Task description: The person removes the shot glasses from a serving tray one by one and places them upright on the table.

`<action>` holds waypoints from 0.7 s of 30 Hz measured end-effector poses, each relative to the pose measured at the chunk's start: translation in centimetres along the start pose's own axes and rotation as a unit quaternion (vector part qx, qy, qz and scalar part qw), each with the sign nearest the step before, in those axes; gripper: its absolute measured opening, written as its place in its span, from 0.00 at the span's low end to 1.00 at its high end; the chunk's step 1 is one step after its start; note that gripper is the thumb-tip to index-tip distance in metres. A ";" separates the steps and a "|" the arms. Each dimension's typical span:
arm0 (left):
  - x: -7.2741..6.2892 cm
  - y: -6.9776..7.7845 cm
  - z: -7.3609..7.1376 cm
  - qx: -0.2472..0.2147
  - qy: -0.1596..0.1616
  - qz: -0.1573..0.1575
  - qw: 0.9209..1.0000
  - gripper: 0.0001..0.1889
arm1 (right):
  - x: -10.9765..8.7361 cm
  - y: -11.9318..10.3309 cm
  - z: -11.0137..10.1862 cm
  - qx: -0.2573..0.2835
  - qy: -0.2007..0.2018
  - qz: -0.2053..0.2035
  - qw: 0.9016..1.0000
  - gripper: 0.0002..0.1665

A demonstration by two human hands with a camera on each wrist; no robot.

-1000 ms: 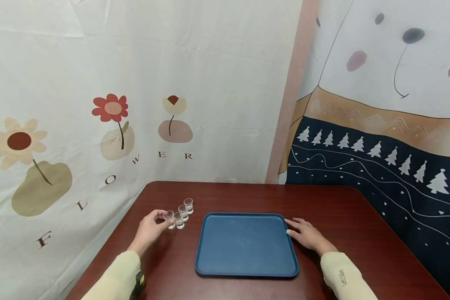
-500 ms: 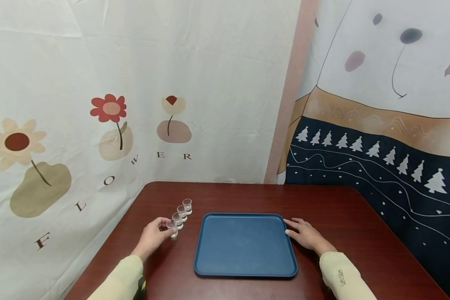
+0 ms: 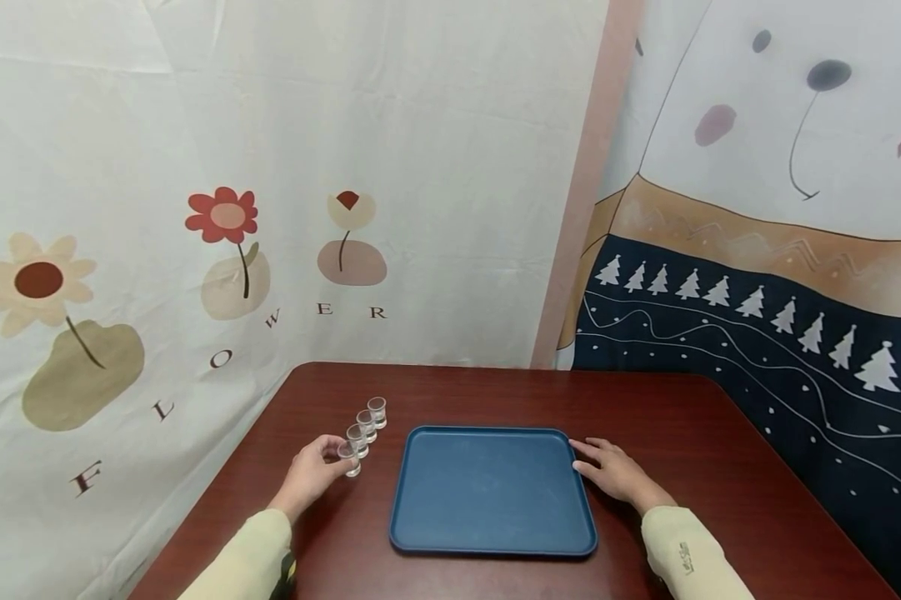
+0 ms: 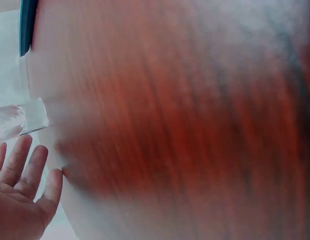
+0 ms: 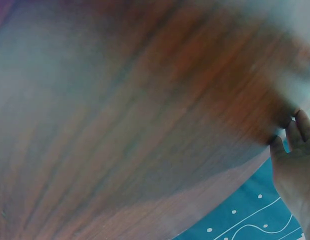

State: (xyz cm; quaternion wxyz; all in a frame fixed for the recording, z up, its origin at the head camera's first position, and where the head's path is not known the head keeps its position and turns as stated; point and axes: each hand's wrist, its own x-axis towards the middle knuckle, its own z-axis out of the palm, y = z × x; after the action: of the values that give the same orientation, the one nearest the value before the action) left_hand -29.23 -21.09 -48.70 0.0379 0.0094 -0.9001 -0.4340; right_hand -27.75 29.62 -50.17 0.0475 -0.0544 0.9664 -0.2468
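Observation:
In the head view, several small clear shot glasses stand in a slanting row left of a blue tray [image 3: 493, 490]. My left hand [image 3: 311, 477] holds the nearest shot glass [image 3: 350, 461] between thumb and fingers. Just beyond it is another shot glass [image 3: 357, 439], with more glasses [image 3: 372, 415] behind. The left wrist view shows the held glass's base [image 4: 34, 116] close to the table, the lower fingers spread beside it. My right hand [image 3: 617, 472] lies at the tray's right edge, fingertips touching the rim, fingers extended.
The dark red-brown table [image 3: 495, 393] runs back to a pale curtain [image 3: 450, 167] with printed flowers. A navy curtain [image 3: 720, 333] with white trees hangs on the right.
My left hand has drawn the held shot glass toward me, from beside the row to its near end. My right hand and the tray have stayed put.

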 end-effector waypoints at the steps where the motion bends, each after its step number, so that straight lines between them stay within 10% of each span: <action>1: 0.0 0.0 -0.1 -0.002 0.000 -0.002 1.000 0.21 | 0.0 0.0 0.0 0.000 0.000 0.000 1.000 0.32; 12: 0.9 1.6 -1.2 0.027 -0.001 0.021 0.999 0.41 | 0.2 0.0 -0.1 0.003 -0.003 -0.006 1.000 0.33; 21: 3.3 5.8 0.2 0.051 -0.009 0.088 0.995 0.36 | 0.0 0.0 -0.6 -0.006 0.002 -0.005 1.000 0.32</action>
State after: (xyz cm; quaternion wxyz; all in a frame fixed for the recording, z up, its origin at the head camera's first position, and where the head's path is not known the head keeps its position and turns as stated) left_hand -32.46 -17.50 -44.14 0.0673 -0.0716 -0.9187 -0.3825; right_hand -27.77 29.89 -49.63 0.0439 -0.0589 0.9677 -0.2412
